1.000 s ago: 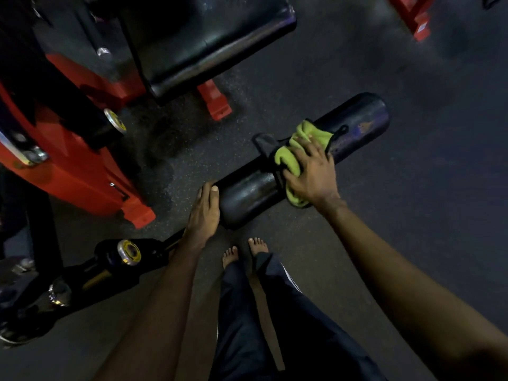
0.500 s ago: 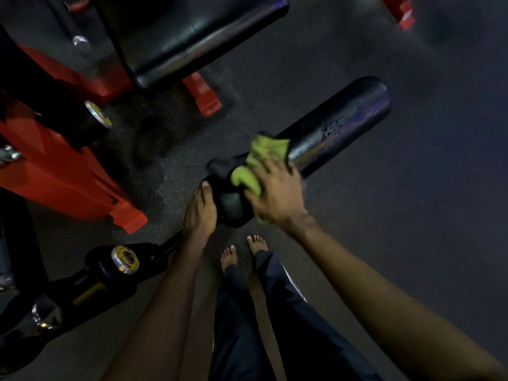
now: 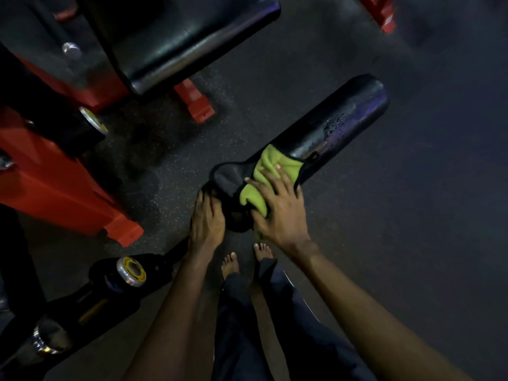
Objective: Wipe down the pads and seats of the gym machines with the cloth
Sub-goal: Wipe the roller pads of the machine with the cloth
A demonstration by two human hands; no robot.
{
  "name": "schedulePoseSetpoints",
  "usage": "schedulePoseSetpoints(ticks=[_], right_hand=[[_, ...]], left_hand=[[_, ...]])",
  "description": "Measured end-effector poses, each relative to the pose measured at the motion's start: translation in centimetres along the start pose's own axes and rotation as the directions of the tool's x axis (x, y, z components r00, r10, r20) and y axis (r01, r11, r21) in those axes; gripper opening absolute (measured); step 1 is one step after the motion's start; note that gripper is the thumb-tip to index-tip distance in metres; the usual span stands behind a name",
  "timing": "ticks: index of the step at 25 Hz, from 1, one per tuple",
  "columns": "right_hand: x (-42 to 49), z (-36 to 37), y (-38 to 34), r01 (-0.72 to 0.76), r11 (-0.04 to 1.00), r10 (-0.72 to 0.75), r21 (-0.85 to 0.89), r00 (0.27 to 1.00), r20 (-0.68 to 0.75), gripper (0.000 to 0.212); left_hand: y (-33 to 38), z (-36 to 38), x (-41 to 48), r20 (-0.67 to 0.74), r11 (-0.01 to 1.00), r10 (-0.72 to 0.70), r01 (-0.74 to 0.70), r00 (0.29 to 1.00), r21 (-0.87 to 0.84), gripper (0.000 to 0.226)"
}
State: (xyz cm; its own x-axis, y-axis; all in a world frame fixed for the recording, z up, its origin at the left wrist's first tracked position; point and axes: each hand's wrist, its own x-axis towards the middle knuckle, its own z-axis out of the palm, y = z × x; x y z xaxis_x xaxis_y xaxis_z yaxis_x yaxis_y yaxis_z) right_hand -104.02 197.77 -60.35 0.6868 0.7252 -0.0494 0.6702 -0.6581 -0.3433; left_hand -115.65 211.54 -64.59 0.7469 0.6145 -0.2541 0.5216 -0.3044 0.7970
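Dark floor (image 3: 412,215); flat left hand (image 3: 206,218) touches one roller pad (image 3: 338,119), flat right hand (image 3: 280,213) presses one cloth (image 3: 292,166).

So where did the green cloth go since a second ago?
The right hand slid the green cloth along the black roller pad, from its middle toward the end by the left hand. Nothing was picked up or let go. The left hand stayed braced on that end, and the right hand kept pressing the cloth flat.
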Motion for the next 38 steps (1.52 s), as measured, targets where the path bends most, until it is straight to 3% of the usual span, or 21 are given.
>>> schedulePoseSetpoints(ticks=[3, 6, 10, 13, 15, 17, 22, 28, 31, 33, 36, 38], right_hand=[[3.6, -1.8, 2.3, -0.163, 0.986, 0.165, 0.028, 0.982, -0.094, 0.061], [5.0, -1.8, 1.3, -0.267, 0.962, 0.273, 0.063, 0.951, -0.145, 0.06], [0.0, 0.9, -2.2, -0.193, 0.971, 0.206, 0.143, 0.975, -0.083, 0.068], [-2.4, 1.8, -2.7, -0.135, 0.967, 0.144, 0.216, 0.989, -0.028, 0.072], [-0.4, 0.9, -0.3, -0.102, 0.983, 0.111, 0.153, 0.993, -0.049, 0.069], [3.3, -0.9, 2.8, -0.141, 0.987, 0.148, 0.082, 0.984, -0.098, 0.065], [8.5, -3.0, 4.3, -0.257, 0.966, 0.255, 0.001, 0.959, -0.125, 0.063], [-1.6, 0.9, 1.0, -0.005, 0.996, 0.007, 0.09, 1.0, -0.026, 0.068], [-1.2, 0.7, 3.6, 0.017, 0.992, -0.012, 0.122, 0.999, -0.043, 0.074], [1.0, -0.1, 5.6, -0.049, 0.99, 0.066, 0.129, 0.99, -0.127, 0.071], [4.4, -1.4, 7.1, -0.199, 0.963, 0.238, 0.184, 0.946, -0.221, 0.058], [4.5, -1.1, 5.8, -0.261, 0.954, 0.29, 0.145, 0.927, -0.238, 0.058]], left_hand=[[0.8, -0.4, -0.2, -0.093, 0.985, 0.174, -0.174, 0.98, 0.009, 0.049], [0.2, -0.2, 0.2, -0.087, 0.985, 0.167, -0.17, 0.982, -0.028, 0.05], [-0.1, 0.3, 0.4, -0.115, 0.999, 0.021, -0.025, 0.993, -0.032, 0.042], [-1.7, 1.0, -0.2, -0.033, 0.988, 0.144, -0.142, 0.989, 0.052, 0.037], [-0.6, 0.8, 0.0, 0.022, 0.996, 0.073, -0.072, 0.997, -0.054, 0.042], [0.1, 0.7, 0.3, -0.144, 0.997, 0.055, -0.061, 0.988, -0.038, 0.052], [0.7, 0.6, 0.7, -0.106, 0.997, 0.004, -0.012, 0.994, -0.079, 0.052], [0.0, 1.1, 0.3, -0.109, 0.993, -0.113, 0.116, 0.988, 0.019, 0.05], [1.1, 0.3, 0.3, -0.101, 1.0, -0.024, 0.025, 0.995, 0.004, 0.05], [0.1, -0.9, -0.7, -0.019, 0.996, 0.019, -0.017, 1.0, 0.092, 0.055], [-2.8, -2.4, -2.2, 0.125, 0.925, 0.031, -0.076, 0.992, 0.373, 0.073], [-3.1, -2.6, -2.3, 0.156, 0.913, 0.019, -0.081, 0.988, 0.4, 0.078]])
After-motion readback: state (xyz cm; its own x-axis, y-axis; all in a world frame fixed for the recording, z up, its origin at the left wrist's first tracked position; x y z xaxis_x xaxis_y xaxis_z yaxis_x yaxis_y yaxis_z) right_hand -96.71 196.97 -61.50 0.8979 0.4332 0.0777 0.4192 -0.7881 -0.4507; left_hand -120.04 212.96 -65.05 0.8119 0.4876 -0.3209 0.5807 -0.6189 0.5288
